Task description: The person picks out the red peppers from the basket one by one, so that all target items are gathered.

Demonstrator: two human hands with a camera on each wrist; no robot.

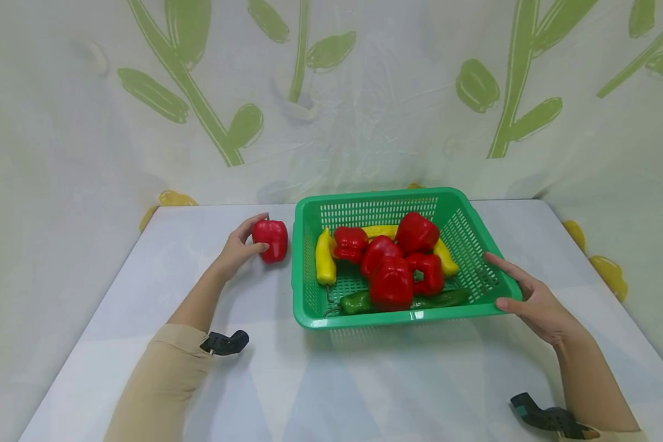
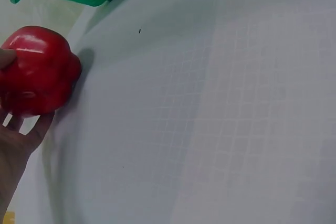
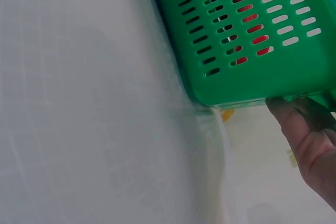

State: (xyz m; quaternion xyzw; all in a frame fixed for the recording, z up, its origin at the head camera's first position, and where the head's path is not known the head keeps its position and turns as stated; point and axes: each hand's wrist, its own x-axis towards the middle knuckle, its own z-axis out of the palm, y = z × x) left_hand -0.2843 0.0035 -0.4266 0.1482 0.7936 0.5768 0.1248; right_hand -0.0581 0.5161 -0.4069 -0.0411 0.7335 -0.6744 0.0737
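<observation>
My left hand holds a red bell pepper between thumb and fingers, just left of a green plastic basket. In the left wrist view this bell pepper appears at the left edge, with fingers behind and below it. At the basket's front right corner, my right hand grips the rim, thumb at the front and fingers along the right side. The right wrist view shows the basket's slotted wall and part of the hand. Some fingers are hidden there.
Inside the basket lie several red bell peppers, yellow peppers and green peppers. The basket stands on a white-covered table. A white curtain with green leaf prints hangs behind the table's far edge.
</observation>
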